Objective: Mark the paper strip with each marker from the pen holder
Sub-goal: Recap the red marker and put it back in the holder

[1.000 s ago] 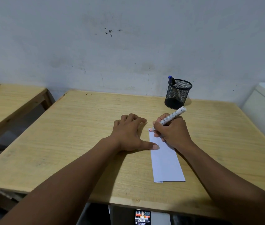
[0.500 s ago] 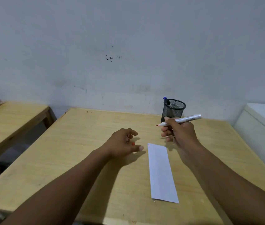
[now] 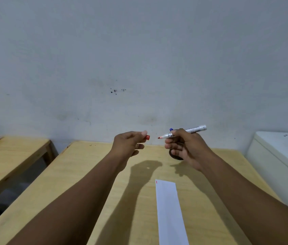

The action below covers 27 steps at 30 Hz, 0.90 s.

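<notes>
Here the right hand (image 3: 187, 149) grips the marker (image 3: 183, 133) (uncapped), left hand (image 3: 128, 145) pinching its red cap (image 3: 147, 137) just beside the tip.

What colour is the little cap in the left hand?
Red. The cap sticks out of the left hand, clearest in the head view.

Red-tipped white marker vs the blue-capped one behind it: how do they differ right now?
The red-tipped white marker is uncapped and held near-level in the right hand; the blue-capped marker is capped and mostly hidden behind that hand. The red one's red cap sits in the left hand. Neither touches the white paper strip.
</notes>
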Each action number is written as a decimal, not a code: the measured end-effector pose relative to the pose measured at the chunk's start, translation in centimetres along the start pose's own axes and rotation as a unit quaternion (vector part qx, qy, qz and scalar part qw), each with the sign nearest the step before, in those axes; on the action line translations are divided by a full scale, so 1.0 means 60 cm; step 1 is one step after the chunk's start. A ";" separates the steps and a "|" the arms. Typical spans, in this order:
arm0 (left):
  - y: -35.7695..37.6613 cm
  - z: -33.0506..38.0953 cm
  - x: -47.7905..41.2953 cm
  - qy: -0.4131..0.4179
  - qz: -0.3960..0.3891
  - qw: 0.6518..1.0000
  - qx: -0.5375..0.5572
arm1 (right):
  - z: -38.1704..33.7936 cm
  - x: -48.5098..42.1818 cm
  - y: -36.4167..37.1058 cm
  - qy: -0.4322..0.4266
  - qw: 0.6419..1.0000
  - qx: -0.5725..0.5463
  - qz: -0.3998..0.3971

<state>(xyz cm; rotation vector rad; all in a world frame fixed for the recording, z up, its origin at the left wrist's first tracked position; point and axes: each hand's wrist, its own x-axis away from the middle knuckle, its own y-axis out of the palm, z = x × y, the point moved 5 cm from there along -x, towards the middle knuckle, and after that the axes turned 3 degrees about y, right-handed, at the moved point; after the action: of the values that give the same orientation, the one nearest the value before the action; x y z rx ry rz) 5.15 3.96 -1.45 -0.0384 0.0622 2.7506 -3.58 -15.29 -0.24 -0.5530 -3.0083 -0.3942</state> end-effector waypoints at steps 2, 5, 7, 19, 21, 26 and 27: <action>0.015 0.009 -0.003 -0.011 -0.011 1.000 0.023 | -0.009 -0.001 0.003 -0.008 1.000 -0.006 -0.002; 0.038 0.017 -0.005 -0.020 -0.027 0.998 0.054 | -0.021 -0.001 0.005 -0.022 1.000 -0.023 0.000; 0.050 0.017 -0.008 -0.025 -0.032 0.997 0.066 | -0.025 -0.001 0.003 -0.027 0.999 -0.031 0.006; 0.095 0.014 -0.025 -0.009 -0.025 0.996 0.085 | -0.018 -0.007 -0.008 -0.007 0.996 -0.090 -0.002; 0.104 0.022 -0.032 0.011 -0.022 0.996 0.085 | -0.015 -0.012 -0.011 0.000 0.995 -0.104 -0.003; 0.114 0.048 -0.058 0.079 -0.023 0.997 0.006 | -0.039 -0.035 -0.034 0.026 1.000 0.010 -0.001; 0.115 0.053 -0.064 0.091 -0.019 0.996 -0.011 | -0.047 -0.040 -0.041 0.044 0.997 0.071 0.001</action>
<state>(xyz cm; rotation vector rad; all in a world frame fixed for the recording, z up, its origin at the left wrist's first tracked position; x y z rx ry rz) 6.03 -3.70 2.12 -0.2936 0.0809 2.7035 -2.17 -19.07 1.64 -0.5130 -2.9222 -0.1972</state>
